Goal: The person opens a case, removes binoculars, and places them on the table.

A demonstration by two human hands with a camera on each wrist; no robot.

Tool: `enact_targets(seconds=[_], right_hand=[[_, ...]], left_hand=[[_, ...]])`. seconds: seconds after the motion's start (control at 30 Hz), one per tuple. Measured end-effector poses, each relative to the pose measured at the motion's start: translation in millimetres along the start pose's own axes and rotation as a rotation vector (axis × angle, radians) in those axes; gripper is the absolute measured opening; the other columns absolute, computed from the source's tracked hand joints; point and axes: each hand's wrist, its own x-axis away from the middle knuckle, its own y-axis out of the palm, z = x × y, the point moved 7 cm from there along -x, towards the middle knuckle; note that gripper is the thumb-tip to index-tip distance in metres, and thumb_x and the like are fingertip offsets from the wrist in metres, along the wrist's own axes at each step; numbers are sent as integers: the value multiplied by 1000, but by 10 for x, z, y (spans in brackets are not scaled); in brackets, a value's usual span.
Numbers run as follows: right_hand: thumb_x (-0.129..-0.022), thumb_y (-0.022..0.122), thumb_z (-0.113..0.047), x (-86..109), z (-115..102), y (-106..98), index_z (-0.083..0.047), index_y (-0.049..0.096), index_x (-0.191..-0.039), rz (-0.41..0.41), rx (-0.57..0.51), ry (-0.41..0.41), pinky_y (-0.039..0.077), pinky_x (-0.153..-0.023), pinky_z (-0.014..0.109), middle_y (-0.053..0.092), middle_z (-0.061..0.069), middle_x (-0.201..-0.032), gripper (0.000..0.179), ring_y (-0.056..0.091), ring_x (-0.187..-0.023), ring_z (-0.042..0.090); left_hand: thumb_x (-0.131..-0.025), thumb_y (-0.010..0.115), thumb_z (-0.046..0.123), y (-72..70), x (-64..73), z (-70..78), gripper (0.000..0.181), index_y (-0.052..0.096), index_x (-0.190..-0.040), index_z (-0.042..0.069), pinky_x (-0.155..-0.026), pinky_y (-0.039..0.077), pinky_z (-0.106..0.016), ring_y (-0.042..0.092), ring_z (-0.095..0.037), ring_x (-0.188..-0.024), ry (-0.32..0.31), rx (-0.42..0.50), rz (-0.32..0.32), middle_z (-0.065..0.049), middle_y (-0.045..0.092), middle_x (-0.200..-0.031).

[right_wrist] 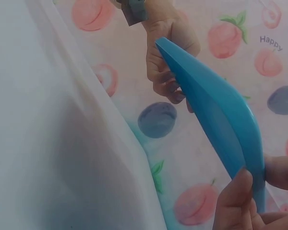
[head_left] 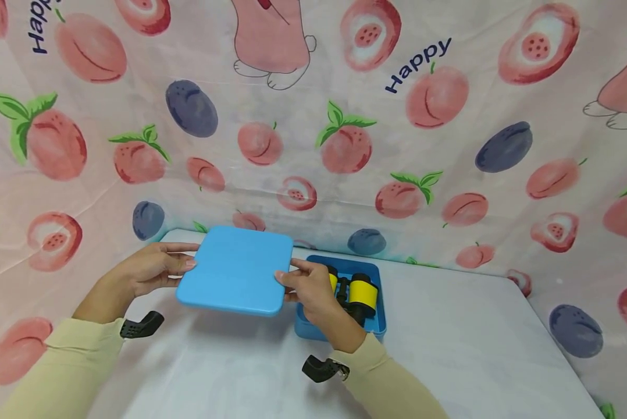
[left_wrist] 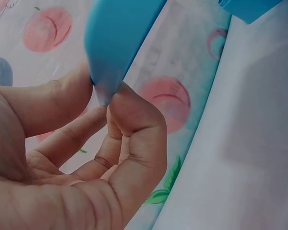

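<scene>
A flat blue lid (head_left: 236, 270) with rounded corners is held above the white table, tilted slightly. My left hand (head_left: 153, 269) pinches its left edge, thumb on one face and fingers on the other, as the left wrist view shows close up at the lid's edge (left_wrist: 117, 43). At the opposite edge my right hand (head_left: 310, 288) pinches it too; in the right wrist view the lid (right_wrist: 221, 110) is seen from the side. Right behind that hand stands a blue box (head_left: 380, 308), uncovered, with yellow and black binoculars (head_left: 363, 294) inside, partly hidden by the right hand and wrist.
The white tabletop (head_left: 465, 343) spreads out to the right of the box and toward the front. A fruit-printed curtain (head_left: 303, 139) hangs along the table's back edge and both sides. Black wrist mounts (head_left: 142, 326) stick out from both sleeves.
</scene>
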Motion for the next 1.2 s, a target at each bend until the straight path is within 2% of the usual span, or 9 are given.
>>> enact_targets(seconds=[0.33, 0.47, 0.57, 0.7, 0.8, 1.0, 1.2], right_hand=[[-94, 78, -12, -42, -3, 138, 0, 61, -143, -11, 6, 4, 61, -63, 26, 70, 7, -89, 53, 71, -69, 14], [-94, 78, -11, -59, -2, 178, 0, 60, -144, -16, 7, -1, 61, -63, 26, 70, 8, -89, 54, 71, -69, 14], [-94, 78, -11, -81, -14, 197, -1, 61, -143, -7, 15, -7, 62, -64, 27, 70, 8, -89, 54, 72, -69, 14], [-93, 79, -12, -130, -32, 222, -1, 62, -143, -3, 30, -24, 64, -66, 28, 69, 8, -88, 53, 72, -66, 13], [-94, 78, -12, -167, -34, 247, -1, 61, -143, -10, 43, -42, 64, -65, 28, 70, 9, -88, 53, 72, -65, 12], [-94, 78, -12, -230, 56, 296, -1, 59, -145, -20, 35, -12, 64, -65, 28, 72, 9, -89, 56, 71, -64, 12], [-93, 79, -12, -276, 112, 340, -3, 62, -143, 5, 34, -3, 64, -64, 30, 72, 10, -89, 54, 71, -63, 13]], left_hand=[[-103, 63, 9, -139, 54, -34, 62, 36, -158, 0, -86, 62, -30, 73, -6, -91, 10, 7, 17, 11, 72, -98], [-103, 62, 8, -185, 53, -51, 56, 42, -155, 6, -87, 61, -30, 73, -5, -91, 11, 11, 19, 11, 70, -99], [-103, 62, 9, -214, 33, -55, 58, 40, -157, 5, -87, 61, -30, 73, -5, -91, 17, 8, 15, 11, 71, -98], [-104, 60, 9, -247, -2, -63, 67, 27, -162, -2, -87, 60, -29, 72, -4, -90, 12, -8, 10, 13, 71, -95], [-105, 60, 9, -280, -24, -72, 70, 24, -163, -3, -87, 59, -29, 70, -3, -87, 1, -14, 21, 13, 69, -93], [-105, 59, 9, -332, -42, -107, 72, 19, -164, -5, -86, 60, -29, 70, -3, -88, -17, -26, 25, 13, 68, -97], [-105, 60, 9, -374, -52, -134, 76, 14, -165, -5, -86, 61, -29, 72, -4, -90, -19, -26, 19, 12, 68, -101]])
